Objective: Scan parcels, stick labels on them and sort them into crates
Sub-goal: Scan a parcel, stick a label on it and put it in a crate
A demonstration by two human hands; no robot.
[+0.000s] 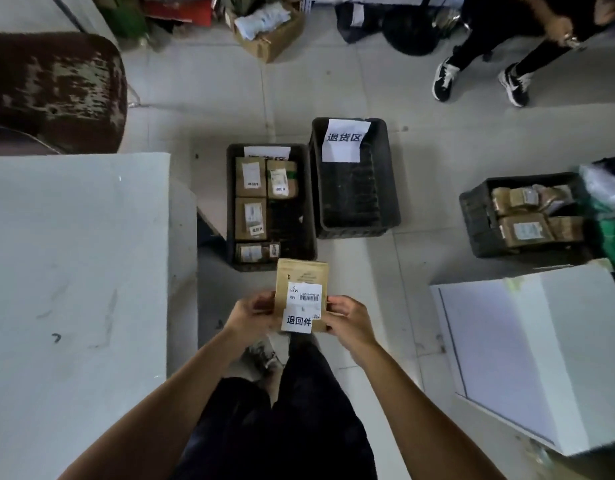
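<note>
Between the curled fingers of the left hand point(251, 315) and the right hand point(347, 318) sits a brown parcel point(301, 277), pinched at its two side edges. A white sticker point(298, 320) lies on its near end, just beside the right fingertips. Beyond the fingers stand a part-filled crate point(307, 202) and a neighbouring crate point(389, 188) holding only a paper sign point(344, 142).
</note>
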